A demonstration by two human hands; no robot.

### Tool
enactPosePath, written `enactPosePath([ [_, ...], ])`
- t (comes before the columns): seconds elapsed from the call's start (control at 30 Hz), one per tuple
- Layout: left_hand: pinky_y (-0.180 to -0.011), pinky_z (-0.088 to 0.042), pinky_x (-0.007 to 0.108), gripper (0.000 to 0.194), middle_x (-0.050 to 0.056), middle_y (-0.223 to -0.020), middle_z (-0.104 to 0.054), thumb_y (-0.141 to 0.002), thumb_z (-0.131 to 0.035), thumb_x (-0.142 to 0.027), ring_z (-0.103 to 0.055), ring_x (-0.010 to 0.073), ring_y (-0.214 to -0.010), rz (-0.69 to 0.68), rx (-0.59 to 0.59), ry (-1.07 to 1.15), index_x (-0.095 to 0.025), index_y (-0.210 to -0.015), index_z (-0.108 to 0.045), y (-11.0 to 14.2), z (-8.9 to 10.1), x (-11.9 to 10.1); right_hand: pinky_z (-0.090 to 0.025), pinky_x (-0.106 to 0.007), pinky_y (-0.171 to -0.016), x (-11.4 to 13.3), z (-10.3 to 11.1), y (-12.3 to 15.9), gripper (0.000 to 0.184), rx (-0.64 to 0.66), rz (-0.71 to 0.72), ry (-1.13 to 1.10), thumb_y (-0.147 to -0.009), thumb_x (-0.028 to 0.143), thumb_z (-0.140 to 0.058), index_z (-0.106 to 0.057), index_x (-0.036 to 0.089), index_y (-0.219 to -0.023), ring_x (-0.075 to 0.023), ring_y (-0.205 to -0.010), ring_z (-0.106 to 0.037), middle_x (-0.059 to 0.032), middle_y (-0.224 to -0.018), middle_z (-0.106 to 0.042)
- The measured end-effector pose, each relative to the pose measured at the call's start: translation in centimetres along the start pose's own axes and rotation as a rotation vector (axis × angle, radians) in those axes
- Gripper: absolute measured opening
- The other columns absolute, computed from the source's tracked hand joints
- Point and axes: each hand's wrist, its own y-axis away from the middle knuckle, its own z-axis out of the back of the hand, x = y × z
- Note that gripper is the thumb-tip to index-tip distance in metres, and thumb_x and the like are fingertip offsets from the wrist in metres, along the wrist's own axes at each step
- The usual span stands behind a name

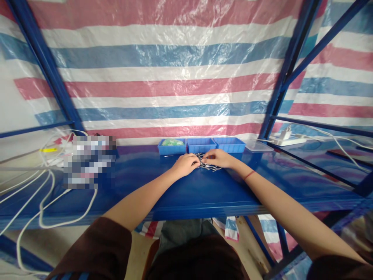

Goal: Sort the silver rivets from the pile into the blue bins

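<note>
A loose pile of thin silvery metal sticks (215, 168), like long nails or screws, lies on the blue tabletop (186, 194). At the pile's left side is my left hand (185, 165), its fingers curled in and closed at the tips. My right hand (218, 158) reaches over the pile from the right, thumb and fingers pinched together. Both sets of fingertips are close to each other above the sticks. What sits between them is too small to make out. One thin stick (168, 156) lies apart, left of the pile.
Behind the hands stand three blue bins: the left bin (171, 151) holds a greenish plastic bag (172, 142), beside a middle bin (201, 147) and a right bin (230, 147). White cables (43, 210) hang at left. A power strip (287, 139) lies right; blue posts (284, 77) frame the table.
</note>
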Motion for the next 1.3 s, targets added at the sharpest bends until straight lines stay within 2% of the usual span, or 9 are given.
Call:
enactPosePath([
  [0.1, -0.085, -0.042, 0.029, 0.018, 0.005, -0.096, -0.064, -0.082, -0.049, -0.025, -0.059, 0.0175, -0.089, 0.000, -0.036, -0.033, -0.020, -0.080, -0.066, 0.1, 0.0, -0.1, -0.038, -0.023, -0.057, 1.2, -0.9, -0.2, 0.030, 0.056, 0.083, 0.079, -0.076, 0.044, -0.057, -0.072, 0.019, -0.084, -0.0111, -0.059, -0.051, -0.0026, -0.070, -0.063],
  [0.27, -0.082, -0.043, 0.029, 0.020, 0.004, -0.091, -0.062, -0.085, -0.045, -0.027, -0.058, 0.0173, -0.087, 0.044, -0.107, 0.008, -0.020, -0.084, -0.064, -0.1, 0.0, -0.1, -0.039, -0.024, -0.059, 1.5, -1.3, -0.3, 0.026, -0.071, 0.108, 0.114, -0.078, 0.038, -0.056, -0.071, 0.017, -0.079, -0.0113, -0.059, -0.051, -0.0046, -0.072, -0.063],
  [0.47, -0.078, -0.043, 0.027, 0.019, 0.003, -0.084, -0.062, -0.085, -0.044, -0.026, -0.057, 0.0161, -0.083, 0.104, -0.185, 0.100, -0.019, -0.081, -0.061, -0.3, 0.2, -0.3, -0.042, -0.026, -0.063, 1.6, -1.3, -0.4, 0.025, -0.205, 0.030, -0.011, -0.079, 0.036, -0.055, -0.069, 0.016, -0.083, -0.0136, -0.065, -0.056, -0.0049, -0.078, -0.067],
  [0.6, -0.076, -0.044, 0.026, 0.018, 0.002, -0.083, -0.063, -0.085, -0.044, -0.026, -0.058, 0.0154, -0.081, 0.152, -0.177, 0.128, -0.019, -0.081, -0.059, -0.4, 0.1, -0.3, -0.044, -0.026, -0.061, 1.5, -1.3, -0.6, 0.028, -0.261, -0.030, -0.157, -0.077, 0.039, -0.056, -0.067, 0.015, -0.084, -0.0136, -0.065, -0.057, -0.0046, -0.077, -0.068],
  [0.77, -0.075, -0.044, 0.026, 0.018, 0.002, -0.083, -0.064, -0.085, -0.043, -0.025, -0.058, 0.0155, -0.080, 0.152, -0.182, 0.145, -0.018, -0.082, -0.059, -0.5, 0.0, -0.1, -0.046, -0.026, -0.059, 0.9, -1.4, -0.7, 0.029, -0.305, -0.073, -0.213, -0.073, 0.040, -0.060, -0.066, 0.015, -0.086, -0.0133, -0.063, -0.057, -0.0048, -0.078, -0.067],
  [0.83, -0.075, -0.044, 0.026, 0.018, 0.002, -0.083, -0.064, -0.085, -0.043, -0.026, -0.058, 0.0156, -0.080, 0.154, -0.216, 0.155, -0.018, -0.083, -0.059, -0.5, 0.1, -0.2, -0.047, -0.027, -0.059, 0.9, -1.4, -0.7, 0.028, -0.290, -0.091, -0.257, -0.072, 0.039, -0.061, -0.065, 0.015, -0.084, -0.0132, -0.063, -0.058, -0.0055, -0.080, -0.067],
  [1.03, -0.075, -0.045, 0.027, 0.019, 0.002, -0.081, -0.065, -0.084, -0.046, -0.030, -0.059, 0.0155, -0.078, 0.170, -0.269, 0.221, -0.018, -0.085, -0.060, -0.5, 0.4, -0.5, -0.047, -0.025, -0.054, 1.5, -1.6, -0.6, 0.032, -0.140, -0.111, -0.372, -0.072, 0.043, -0.061, -0.064, 0.014, -0.084, -0.0099, -0.052, -0.055, -0.0039, -0.073, -0.065],
  [1.17, -0.075, -0.047, 0.027, 0.015, 0.002, -0.082, -0.066, -0.081, -0.052, -0.030, -0.061, 0.0151, -0.079, 0.179, -0.286, 0.311, -0.018, -0.084, -0.059, -0.6, 0.5, -0.7, -0.047, -0.024, -0.054, 2.0, -1.7, -0.6, 0.036, -0.120, -0.106, -0.450, -0.070, 0.046, -0.062, -0.064, 0.014, -0.086, -0.0095, -0.053, -0.055, -0.0032, -0.074, -0.066],
  [1.3, -0.075, -0.046, 0.025, 0.015, 0.002, -0.082, -0.066, -0.081, -0.052, -0.030, -0.061, 0.0140, -0.078, 0.164, -0.337, 0.311, -0.018, -0.084, -0.060, -0.6, 0.8, -1.0, -0.047, -0.024, -0.053, 1.7, -1.5, -0.5, 0.039, -0.094, -0.096, -0.451, -0.071, 0.047, -0.062, -0.065, 0.015, -0.092, -0.0083, -0.051, -0.053, -0.0040, -0.079, -0.067],
])
